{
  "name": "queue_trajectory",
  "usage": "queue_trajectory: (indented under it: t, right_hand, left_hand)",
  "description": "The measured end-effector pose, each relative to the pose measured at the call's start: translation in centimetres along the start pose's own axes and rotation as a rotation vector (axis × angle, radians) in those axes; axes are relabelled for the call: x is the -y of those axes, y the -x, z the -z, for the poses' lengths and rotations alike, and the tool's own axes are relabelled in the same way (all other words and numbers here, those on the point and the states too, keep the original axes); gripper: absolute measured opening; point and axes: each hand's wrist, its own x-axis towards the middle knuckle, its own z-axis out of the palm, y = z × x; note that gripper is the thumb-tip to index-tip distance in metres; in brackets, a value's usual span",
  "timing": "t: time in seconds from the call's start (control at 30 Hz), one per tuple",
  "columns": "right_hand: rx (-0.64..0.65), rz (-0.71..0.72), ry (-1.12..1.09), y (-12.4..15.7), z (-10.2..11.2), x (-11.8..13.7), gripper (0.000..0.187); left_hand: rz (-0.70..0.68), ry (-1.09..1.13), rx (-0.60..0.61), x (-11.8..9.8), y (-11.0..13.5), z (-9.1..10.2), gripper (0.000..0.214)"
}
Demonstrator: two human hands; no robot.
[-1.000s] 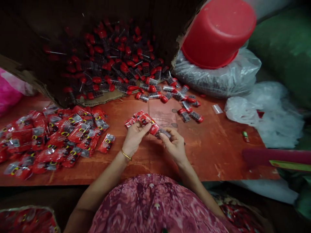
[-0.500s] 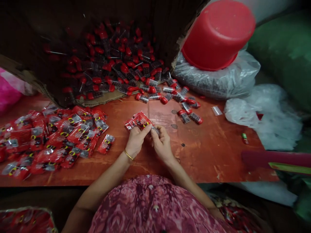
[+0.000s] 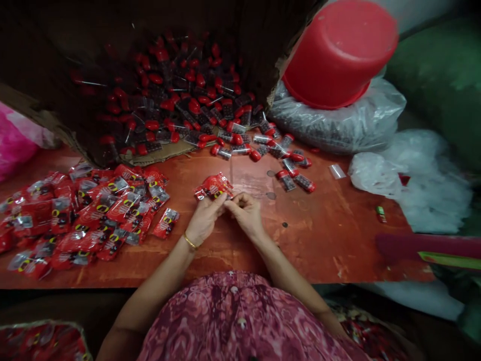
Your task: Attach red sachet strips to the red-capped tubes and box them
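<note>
Just over the red tabletop, my left hand point(image 3: 205, 216) is closed on red printed packets point(image 3: 214, 185), which stick out past its fingers; how many I cannot tell. My right hand point(image 3: 246, 214) has its fingers pinched together against the near right edge of the packets, touching the left thumb. Whatever lies between the right fingertips is hidden. To the left a heap of filled red packets point(image 3: 90, 215) with clear windows covers the table, with one single packet point(image 3: 166, 222) lying at its right side. Beyond my hands lie several small clear tubes with red caps and dark contents point(image 3: 240, 149).
A cardboard box point(image 3: 165, 154) on its side holds many more capped tubes. At back right a red tub point(image 3: 338, 55) rests upside down on a clear bag of dark pieces point(image 3: 338, 130). White plastic bags point(image 3: 424, 185) lie at the right, near a small green-topped item point(image 3: 381, 214).
My right fingertips have shifted left to the packet edge, and the greyish tube they held no longer shows. The packets in my left hand look bunched and tilted now.
</note>
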Motion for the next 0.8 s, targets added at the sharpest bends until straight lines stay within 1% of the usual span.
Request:
queue_trajectory:
  t: [0.07,0.1,0.13,0.17,0.2,0.23,0.27,0.3,0.33,0.37,0.4,0.43,0.47,0.5,0.53,0.57,0.63,0.67,0.7,0.73,0.8]
  right_hand:
    - [0.027,0.113,0.193,-0.7,-0.5,0.0,0.042]
    - [0.036,0.177,0.328,-1.1,-0.3,0.2,0.040]
    - [0.020,0.239,0.482,-1.5,0.4,0.4,0.038]
    - [-0.031,0.294,0.640,-2.0,1.5,0.6,0.037]
    - [-0.117,0.335,0.795,-2.6,2.9,0.7,0.035]
    - [-0.238,0.350,0.923,-3.2,4.6,0.7,0.034]
    - [-0.341,0.336,1.035,-3.9,6.5,0.6,0.035]
    - [-0.429,0.297,1.125,-4.5,8.3,0.4,0.036]
    - [-0.494,0.244,1.188,-5.0,10.0,-0.1,0.036]
    - [-0.499,0.205,1.229,-5.4,11.2,-0.6,0.034]
    - [-0.467,0.195,1.253,-5.7,12.0,-1.1,0.032]
    - [-0.418,0.209,1.256,-5.8,12.4,-1.6,0.030]
    - [-0.353,0.245,1.243,-5.8,12.3,-2.1,0.030]
    - [-0.291,0.297,1.220,-5.6,11.9,-2.6,0.030]
    - [-0.242,0.353,1.194,-5.3,11.2,-2.9,0.031]
    - [-0.210,0.403,1.173,-5.0,10.4,-3.2,0.031]
    - [-0.197,0.469,1.156,-4.4,8.9,-3.6,0.030]
    - [-0.208,0.484,1.157,-4.1,8.3,-3.8,0.031]
    - [-0.221,0.492,1.158,-3.9,8.0,-3.8,0.032]
    - [-0.230,0.495,1.155,-3.8,7.8,-3.8,0.032]
    - [-0.240,0.499,1.137,-3.5,7.8,-3.6,0.030]
  left_hand:
    - [0.043,0.018,-0.060,-1.1,0.1,1.0,0.029]
    - [0.068,0.025,-0.099,-1.9,0.1,1.8,0.028]
    - [0.079,0.037,-0.156,-2.9,0.1,2.7,0.026]
    - [0.058,0.058,-0.231,-4.1,0.1,3.8,0.025]
    - [0.003,0.088,-0.309,-5.4,0.1,4.9,0.026]
    - [-0.084,0.135,-0.401,-6.7,0.2,6.0,0.030]
    - [-0.217,0.198,-0.508,-7.9,0.2,7.0,0.034]
    - [-0.359,0.264,-0.589,-8.9,0.3,7.7,0.035]
    - [-0.469,0.306,-0.615,-9.6,0.4,8.2,0.037]
    - [-0.545,0.324,-0.611,-9.9,0.4,8.3,0.040]
    - [-0.565,0.304,-0.571,-9.7,0.4,8.0,0.041]
    - [-0.558,0.237,-0.523,-9.2,0.2,7.4,0.042]
    - [-0.511,0.128,-0.482,-8.3,-0.2,6.6,0.043]
    - [-0.450,-0.048,-0.429,-7.3,-0.7,5.6,0.039]
    - [-0.409,-0.309,-0.400,-6.2,-1.3,4.7,0.037]
    - [-0.376,-0.594,-0.347,-5.1,-2.0,3.8,0.037]
    - [-0.372,-1.143,-0.278,-3.3,-3.5,2.5,0.031]
    - [-0.368,-1.366,-0.249,-2.8,-4.1,2.2,0.030]
    - [-0.359,-1.541,-0.227,-2.4,-4.7,2.0,0.028]
    - [-0.343,-1.663,-0.209,-2.2,-5.1,1.9,0.027]
    - [-0.313,-1.774,-0.186,-2.1,-5.7,2.0,0.025]
